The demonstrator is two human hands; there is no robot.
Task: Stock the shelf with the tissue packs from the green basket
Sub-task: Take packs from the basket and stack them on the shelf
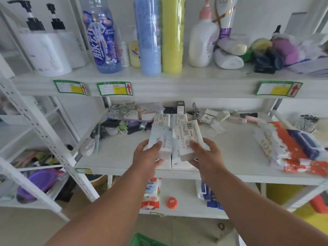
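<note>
I am reaching both arms toward the middle shelf (124, 157) of a white store rack, each hand carrying one tissue pack. My left hand (148, 157) is gripping a pale blue-and-white tissue pack (160, 139), thumb curled over its top face and fingers wrapped beneath, while my right hand (206, 155) is clasping a white tissue pack (189, 137) with its barcode side up, thumb on top and fingers under the near end. Both packs are hovering tilted just above the shelf's front edge, directly over white packs (177, 163) already lying flat there; two more packs (170, 119) are sitting in line behind them, deeper on the shelf. Judging by that row, the stocking is well under way, with several packs placed and these two next to go down, probably on top of or beside the ones below. The green basket (142, 239) is showing only a corner at the bottom of the view, so I cannot tell how many packs are waiting inside it. Red-and-white wrapped goods (301, 153) are lying at the right end of the same shelf, and bottles (147, 36) are standing on the shelf above.
</note>
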